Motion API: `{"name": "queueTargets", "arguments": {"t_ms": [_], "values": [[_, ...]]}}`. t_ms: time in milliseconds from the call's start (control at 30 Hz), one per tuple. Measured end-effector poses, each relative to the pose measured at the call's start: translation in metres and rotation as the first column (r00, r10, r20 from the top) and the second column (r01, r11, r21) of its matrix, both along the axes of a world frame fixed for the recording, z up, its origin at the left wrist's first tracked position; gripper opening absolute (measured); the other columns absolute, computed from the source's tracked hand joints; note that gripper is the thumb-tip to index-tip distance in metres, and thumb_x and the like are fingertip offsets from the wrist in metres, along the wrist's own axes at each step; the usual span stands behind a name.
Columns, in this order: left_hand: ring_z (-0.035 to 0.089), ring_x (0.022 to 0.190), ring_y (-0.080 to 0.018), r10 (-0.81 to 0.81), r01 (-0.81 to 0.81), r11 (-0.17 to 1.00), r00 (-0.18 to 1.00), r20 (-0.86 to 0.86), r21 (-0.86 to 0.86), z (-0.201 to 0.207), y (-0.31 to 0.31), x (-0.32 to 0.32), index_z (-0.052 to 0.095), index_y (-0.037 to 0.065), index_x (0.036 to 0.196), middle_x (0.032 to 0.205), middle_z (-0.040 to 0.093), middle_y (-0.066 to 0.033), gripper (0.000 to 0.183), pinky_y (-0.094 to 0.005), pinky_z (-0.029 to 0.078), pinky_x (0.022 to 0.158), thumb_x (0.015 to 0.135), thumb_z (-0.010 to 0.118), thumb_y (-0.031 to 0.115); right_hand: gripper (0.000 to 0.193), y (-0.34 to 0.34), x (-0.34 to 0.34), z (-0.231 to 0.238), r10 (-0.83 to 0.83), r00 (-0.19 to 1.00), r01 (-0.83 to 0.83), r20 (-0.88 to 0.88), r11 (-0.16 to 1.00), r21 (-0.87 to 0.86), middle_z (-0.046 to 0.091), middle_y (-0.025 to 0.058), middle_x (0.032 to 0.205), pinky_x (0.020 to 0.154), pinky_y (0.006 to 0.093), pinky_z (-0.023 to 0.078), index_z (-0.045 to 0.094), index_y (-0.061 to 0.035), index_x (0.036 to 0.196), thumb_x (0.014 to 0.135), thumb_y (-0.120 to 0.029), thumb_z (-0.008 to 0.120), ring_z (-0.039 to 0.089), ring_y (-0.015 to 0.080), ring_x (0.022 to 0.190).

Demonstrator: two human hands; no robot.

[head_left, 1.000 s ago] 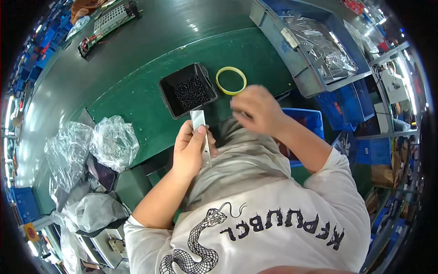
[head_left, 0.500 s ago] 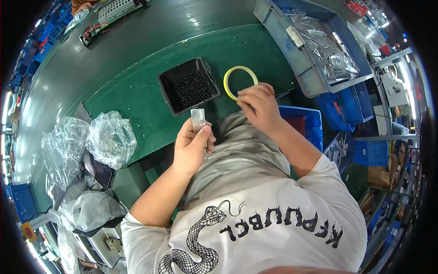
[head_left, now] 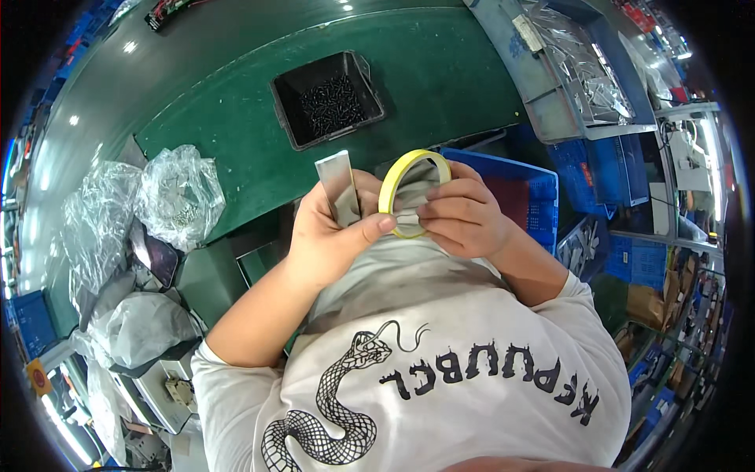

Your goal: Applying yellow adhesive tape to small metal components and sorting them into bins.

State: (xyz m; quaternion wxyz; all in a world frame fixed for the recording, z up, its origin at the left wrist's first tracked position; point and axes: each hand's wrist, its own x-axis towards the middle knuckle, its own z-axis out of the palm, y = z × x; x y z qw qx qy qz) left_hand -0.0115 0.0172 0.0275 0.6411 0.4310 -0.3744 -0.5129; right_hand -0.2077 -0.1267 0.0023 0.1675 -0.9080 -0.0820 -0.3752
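Note:
A flat silvery metal plate [head_left: 338,185] is held upright in my left hand [head_left: 326,232], its upper end standing clear of the fingers. My left thumb reaches across to the lower left side of a roll of yellow tape [head_left: 391,189]. Closed on the right side of that roll is my right hand [head_left: 468,212], fingers bent through its ring. Both hands are close together in front of my shirt. Beyond them, a black bin [head_left: 287,110] on the green bench holds many small black screws [head_left: 330,105].
Crumpled clear plastic bags [head_left: 181,189] lie on the bench's left. At the far right stands a grey crate [head_left: 550,110] of metal plates. A blue basket [head_left: 543,185] sits beyond my right forearm. Shelving [head_left: 676,244] lines the right side.
My right hand has lifted the tape roll off the bench and brought it to my left hand. The plate has tilted slightly, and the whole view has shifted so the bench appears higher.

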Motion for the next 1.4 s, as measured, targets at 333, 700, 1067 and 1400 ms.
{"name": "queueTargets", "arguments": {"t_ms": [333, 700, 1067, 1400], "values": [[0.06, 0.075, -0.0097, 0.005, -0.003, 0.999, 0.998, 0.057, -0.033, -0.009, 0.004, -0.011, 0.055, 0.003, 0.104, 0.082, 0.064, -0.0029, 0.035, -0.0246, 0.049, 0.071, 0.078, 0.075, -0.01, 0.023, 0.029, 0.024, 0.006, -0.054, 0.955, 0.084, -0.292, 0.992, 0.093, 0.066, -0.0002, 0.087, 0.104, 0.0599, 0.034, 0.064, -0.012, 0.085, 0.076, -0.028, 0.078, 0.066, 0.0186, 0.09], [0.051, 0.061, -0.0018, 0.075, -0.009, 0.975, 0.953, 0.294, -0.221, -0.026, 0.001, -0.007, 0.057, -0.001, 0.108, 0.08, 0.063, -0.0017, 0.041, -0.0203, 0.04, 0.053, 0.075, 0.079, -0.009, 0.017, 0.028, 0.024, 0.008, -0.071, 0.951, 0.104, -0.302, 0.99, 0.095, 0.063, -0.0016, 0.077, 0.102, 0.0632, 0.034, 0.063, -0.0098, 0.077, 0.074, -0.022, 0.075, 0.065, 0.0188, 0.08], [0.047, 0.057, -0.0049, 0.139, -0.038, 0.962, 0.921, 0.364, -0.271, -0.027, -0.002, -0.005, 0.061, 0.003, 0.104, 0.085, 0.064, -0.0013, 0.042, -0.0214, 0.036, 0.049, 0.07, 0.085, -0.001, 0.024, 0.018, 0.02, 0.008, -0.073, 0.971, 0.073, -0.226, 0.997, -0.007, 0.058, -0.0062, 0.067, 0.095, 0.0579, 0.038, 0.06, -0.016, 0.069, 0.069, -0.029, 0.08, 0.061, 0.0159, 0.074], [0.049, 0.055, -0.0059, 0.154, -0.069, 0.977, 0.886, 0.439, -0.203, -0.028, -0.001, -0.007, 0.061, 0.003, 0.098, 0.086, 0.065, -0.0037, 0.036, -0.0225, 0.038, 0.048, 0.071, 0.084, -0.001, 0.035, 0.016, 0.013, 0.007, -0.16, 0.956, 0.138, -0.245, 0.985, -0.104, 0.055, -0.0052, 0.068, 0.093, 0.0595, 0.038, 0.052, -0.0172, 0.068, 0.064, -0.033, 0.083, 0.057, 0.0166, 0.072]]}}
